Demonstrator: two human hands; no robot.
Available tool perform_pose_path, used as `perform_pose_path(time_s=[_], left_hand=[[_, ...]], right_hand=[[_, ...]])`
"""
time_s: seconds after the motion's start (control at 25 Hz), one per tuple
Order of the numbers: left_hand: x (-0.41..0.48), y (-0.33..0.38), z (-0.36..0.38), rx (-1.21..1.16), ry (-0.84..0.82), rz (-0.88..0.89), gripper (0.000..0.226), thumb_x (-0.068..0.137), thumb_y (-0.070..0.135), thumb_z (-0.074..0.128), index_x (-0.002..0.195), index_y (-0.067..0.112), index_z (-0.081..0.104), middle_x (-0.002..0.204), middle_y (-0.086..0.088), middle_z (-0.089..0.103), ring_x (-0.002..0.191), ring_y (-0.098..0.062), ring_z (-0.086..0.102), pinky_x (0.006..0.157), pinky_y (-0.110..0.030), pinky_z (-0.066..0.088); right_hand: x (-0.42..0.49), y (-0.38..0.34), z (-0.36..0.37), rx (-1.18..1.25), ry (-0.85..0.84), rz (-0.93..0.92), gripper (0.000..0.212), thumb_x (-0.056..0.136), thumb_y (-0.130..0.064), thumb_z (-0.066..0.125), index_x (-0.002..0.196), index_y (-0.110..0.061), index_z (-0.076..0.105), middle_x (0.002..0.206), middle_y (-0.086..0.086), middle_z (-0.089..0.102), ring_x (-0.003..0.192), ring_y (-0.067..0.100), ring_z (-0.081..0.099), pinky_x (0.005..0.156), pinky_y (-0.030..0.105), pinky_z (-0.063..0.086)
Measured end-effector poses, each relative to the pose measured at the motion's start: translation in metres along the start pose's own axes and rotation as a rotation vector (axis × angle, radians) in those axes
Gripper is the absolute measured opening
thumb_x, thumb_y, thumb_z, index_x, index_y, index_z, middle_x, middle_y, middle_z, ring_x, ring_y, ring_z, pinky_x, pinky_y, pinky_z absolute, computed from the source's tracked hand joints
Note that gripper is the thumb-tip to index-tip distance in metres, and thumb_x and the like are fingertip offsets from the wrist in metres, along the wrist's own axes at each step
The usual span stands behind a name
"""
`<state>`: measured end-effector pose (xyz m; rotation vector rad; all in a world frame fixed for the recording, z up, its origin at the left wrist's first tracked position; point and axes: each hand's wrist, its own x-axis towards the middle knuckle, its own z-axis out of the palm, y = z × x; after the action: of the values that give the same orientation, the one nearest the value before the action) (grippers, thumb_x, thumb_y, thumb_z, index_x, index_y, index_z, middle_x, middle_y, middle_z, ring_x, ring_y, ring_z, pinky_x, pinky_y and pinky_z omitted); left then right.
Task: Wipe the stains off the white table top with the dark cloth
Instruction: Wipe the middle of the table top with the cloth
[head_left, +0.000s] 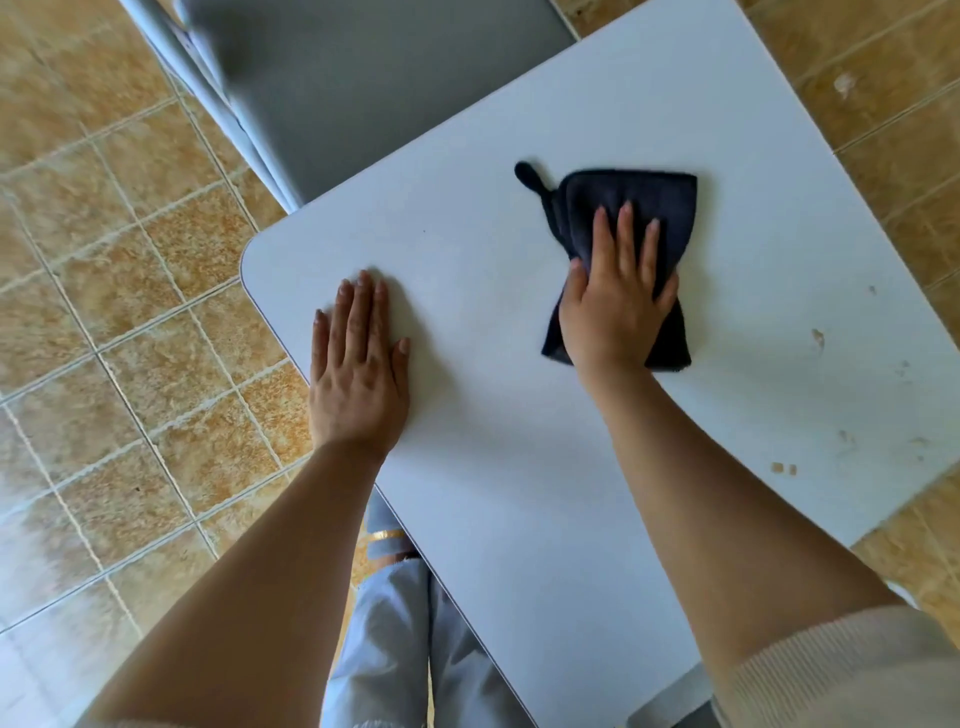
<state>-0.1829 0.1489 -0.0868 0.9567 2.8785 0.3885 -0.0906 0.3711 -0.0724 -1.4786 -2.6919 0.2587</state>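
The white table top (519, 415) fills the middle of the head view. A dark folded cloth (639, 208) with a small hanging loop lies on it, right of centre. My right hand (615, 301) presses flat on the cloth, thumb wrapped over its left edge. My left hand (356, 364) lies flat on the bare table near the left edge, fingers spread, holding nothing. Small brownish stains (818, 338) and crumbs (783, 467) dot the table's right side, apart from the cloth.
A grey chair (337, 93) with a pale frame stands against the table's far left edge. Tan floor tiles (130, 260) surround the table. My light trousers (395, 649) show below the table's near edge.
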Motion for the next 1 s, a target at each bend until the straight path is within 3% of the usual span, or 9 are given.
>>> perform_pose_path(time_s=[0.12,0.28,0.48,0.56,0.64,0.8,0.88,1.0], left_hand=[[0.000,0.000,-0.002,-0.009,-0.002,0.009,0.058,0.101,0.035,0.023,0.153,0.007,0.021,0.160,-0.008,0.019,0.148,-0.019,0.011,0.122,-0.036,0.002],[-0.003,-0.003,-0.005,-0.050,0.016,-0.011,0.059,0.102,0.034,0.024,0.151,0.002,0.024,0.159,-0.012,0.022,0.148,-0.022,0.016,0.122,-0.036,0.004],[-0.033,-0.018,-0.011,-0.034,0.006,-0.116,0.059,0.102,0.036,0.024,0.153,0.006,0.020,0.160,-0.008,0.018,0.149,-0.020,0.012,0.122,-0.035,0.000],[-0.039,-0.025,-0.013,-0.014,-0.016,-0.096,0.060,0.102,0.036,0.025,0.154,0.007,0.018,0.161,-0.006,0.016,0.149,-0.019,0.010,0.121,-0.033,-0.002],[-0.039,-0.027,-0.014,-0.006,-0.014,-0.080,0.059,0.101,0.035,0.026,0.153,0.007,0.019,0.161,-0.007,0.016,0.149,-0.018,0.011,0.121,-0.032,-0.003],[-0.039,-0.027,-0.015,-0.022,-0.031,-0.077,0.059,0.103,0.035,0.024,0.154,0.007,0.018,0.161,-0.007,0.014,0.149,-0.017,0.007,0.122,-0.035,-0.001],[-0.040,-0.031,-0.017,-0.036,-0.043,-0.069,0.059,0.103,0.036,0.023,0.153,0.006,0.017,0.161,-0.008,0.014,0.149,-0.018,0.007,0.122,-0.035,0.000],[-0.049,-0.039,-0.021,-0.043,-0.040,-0.094,0.060,0.103,0.037,0.021,0.153,0.005,0.016,0.161,-0.009,0.014,0.149,-0.019,0.008,0.122,-0.035,0.001]], right_hand=[[0.021,-0.049,0.010,0.002,-0.051,-0.115,0.054,0.103,-0.036,0.038,0.156,-0.031,0.028,0.166,-0.007,0.020,0.154,0.022,0.013,0.119,0.053,0.017],[-0.022,-0.090,0.028,0.060,0.052,-0.385,0.051,0.096,-0.034,0.045,0.146,-0.028,0.050,0.156,-0.004,0.043,0.146,0.023,0.036,0.112,0.052,0.031],[-0.097,-0.045,0.015,0.004,0.003,-0.537,0.050,0.100,-0.034,0.045,0.149,-0.028,0.043,0.159,-0.006,0.037,0.149,0.021,0.032,0.113,0.050,0.030],[-0.103,-0.016,0.008,-0.039,0.012,-0.497,0.048,0.101,-0.033,0.044,0.149,-0.027,0.045,0.158,-0.004,0.039,0.148,0.022,0.033,0.113,0.049,0.033],[-0.086,-0.007,0.006,-0.067,0.033,-0.333,0.049,0.100,-0.034,0.043,0.149,-0.026,0.045,0.158,-0.003,0.040,0.148,0.023,0.034,0.112,0.051,0.035],[-0.030,-0.050,0.008,0.000,-0.052,-0.079,0.054,0.101,-0.037,0.042,0.154,-0.030,0.034,0.164,-0.004,0.026,0.153,0.023,0.018,0.117,0.055,0.021],[-0.023,-0.079,0.016,0.006,-0.074,-0.137,0.055,0.101,-0.038,0.040,0.155,-0.032,0.031,0.165,-0.006,0.022,0.154,0.022,0.015,0.118,0.054,0.018],[-0.052,-0.111,0.029,0.036,-0.031,-0.325,0.053,0.098,-0.038,0.043,0.150,-0.031,0.041,0.161,-0.005,0.033,0.150,0.023,0.027,0.115,0.054,0.026]])
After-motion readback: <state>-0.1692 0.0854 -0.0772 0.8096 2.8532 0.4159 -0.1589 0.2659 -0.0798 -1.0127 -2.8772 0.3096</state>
